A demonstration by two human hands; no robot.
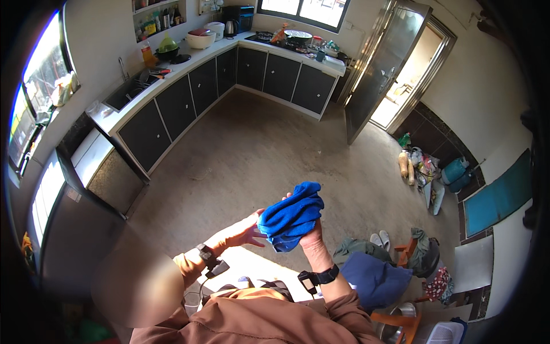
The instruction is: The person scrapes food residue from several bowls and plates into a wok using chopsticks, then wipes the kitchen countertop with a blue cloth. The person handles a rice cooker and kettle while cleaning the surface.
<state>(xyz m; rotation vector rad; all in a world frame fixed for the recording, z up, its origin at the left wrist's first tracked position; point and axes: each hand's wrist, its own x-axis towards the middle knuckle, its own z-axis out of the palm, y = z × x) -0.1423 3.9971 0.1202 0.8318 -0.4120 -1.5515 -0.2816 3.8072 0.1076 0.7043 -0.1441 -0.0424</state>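
A crumpled blue cloth (292, 217) is held up in front of my body, above the floor. My right hand (312, 237) grips it from below and the right side, with much of the palm and fingers hidden by the folds. At the cloth's left edge is my left hand (245, 230), its fingers spread; whether they press on the fabric is hard to see. Both wrists wear dark straps with small devices, the left one (207, 254) and the right one (319, 277).
An L-shaped counter (180, 66) with dark cabinets runs along the far walls, holding a sink (129, 90) and a gas stove (275, 39). A metal door (382, 73) stands ajar. At right are bagged items (425, 165), a dustpan (435, 195), slippers (380, 241) and clothes-covered chairs (374, 275).
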